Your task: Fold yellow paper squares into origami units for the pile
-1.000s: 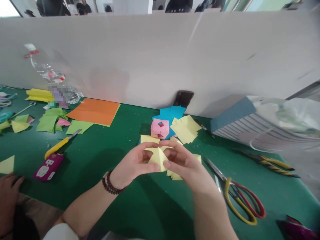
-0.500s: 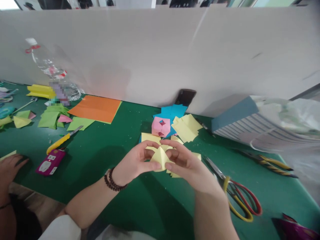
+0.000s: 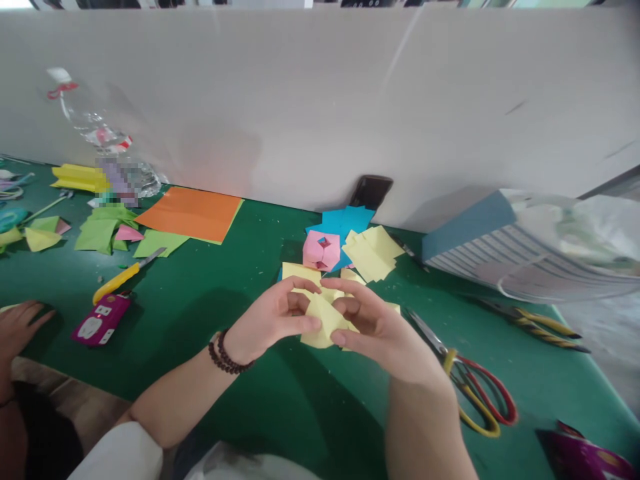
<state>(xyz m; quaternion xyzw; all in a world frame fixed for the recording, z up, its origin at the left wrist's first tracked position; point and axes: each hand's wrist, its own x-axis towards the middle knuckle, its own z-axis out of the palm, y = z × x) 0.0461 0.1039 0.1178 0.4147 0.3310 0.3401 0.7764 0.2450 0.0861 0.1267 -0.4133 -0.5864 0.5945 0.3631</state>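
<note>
A co-worker's hand (image 3: pixel 23 327) rests on a green table (image 3: pixel 240 267) at far left, well apart from the person's own hands. Nearer the left wrist lie a magenta box (image 3: pixel 103 320) and a yellow cutter (image 3: pixel 117 281), its blade out, with an orange sheet (image 3: pixel 190 213) farther off. The left hand (image 3: pixel 270 317), a beaded bracelet (image 3: pixel 227 357) at its wrist, pinches a folded yellow paper (image 3: pixel 325 323) between thumb and fingers. The paper sits between both hands; fingers cover part of it, so its full shape is hard to tell. Just beyond the hands is a pink paper cube (image 3: pixel 319 252), beside blue sheets (image 3: pixel 347 217). The right hand (image 3: pixel 377 329) grips the paper's other side, thumb in front. To its right lie scissors (image 3: pixel 453 363), a striped bag (image 3: pixel 505 243) and pliers (image 3: pixel 525 319).
</note>
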